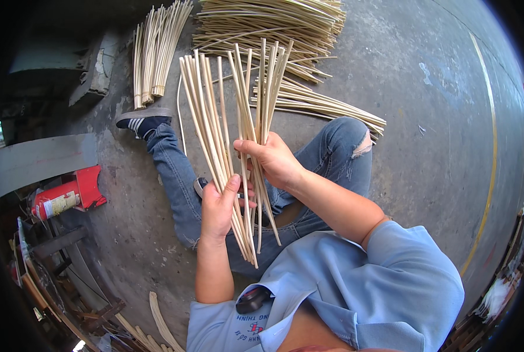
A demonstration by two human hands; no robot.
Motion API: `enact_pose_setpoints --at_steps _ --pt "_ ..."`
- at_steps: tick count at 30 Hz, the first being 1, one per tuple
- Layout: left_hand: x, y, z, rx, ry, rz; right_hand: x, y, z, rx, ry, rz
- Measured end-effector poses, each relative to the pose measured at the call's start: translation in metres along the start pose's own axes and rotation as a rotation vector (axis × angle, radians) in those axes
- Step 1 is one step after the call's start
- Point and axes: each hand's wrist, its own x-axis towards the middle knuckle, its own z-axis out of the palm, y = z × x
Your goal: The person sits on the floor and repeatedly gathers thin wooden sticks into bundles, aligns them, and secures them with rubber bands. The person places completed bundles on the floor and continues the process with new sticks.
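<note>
My left hand [217, 206] is closed around a bunch of thin pale wooden sticks [206, 117], its thumb pressed along their lower part. A second bunch of sticks [260, 100] is gripped in my right hand [272, 159], a little higher and to the right. Both bunches stand tilted over my lap, fanned out at their upper ends. Their lower ends come close together above my legs, and some sticks there pass between the two hands. Which hand bears each of those middle sticks I cannot tell.
A large pile of similar sticks [268, 26] lies on the concrete floor ahead, with a smaller heap [326, 107] nearer. Tied bundles [156, 53] stand beside my shoe [144, 122]. At left are a red cylinder [62, 198] and a grey beam [45, 161]. Curved wood pieces [163, 320] lie lower left.
</note>
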Motion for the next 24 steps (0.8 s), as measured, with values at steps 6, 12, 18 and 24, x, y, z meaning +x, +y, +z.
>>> enact_pose_setpoints --at_steps 6,12,18,24 --pt "0.002 0.003 -0.009 0.049 0.042 0.059 0.008 0.006 -0.010 0.079 -0.068 -0.029" --pt "0.000 0.006 -0.007 0.072 -0.107 -0.024 0.006 -0.003 0.003 0.055 -0.069 0.021" --pt "-0.001 0.002 -0.006 0.051 -0.100 -0.051 -0.002 -0.008 0.009 0.031 0.018 0.022" --pt "0.003 0.002 -0.007 0.035 0.040 0.038 0.009 0.001 -0.008 0.115 -0.058 -0.009"
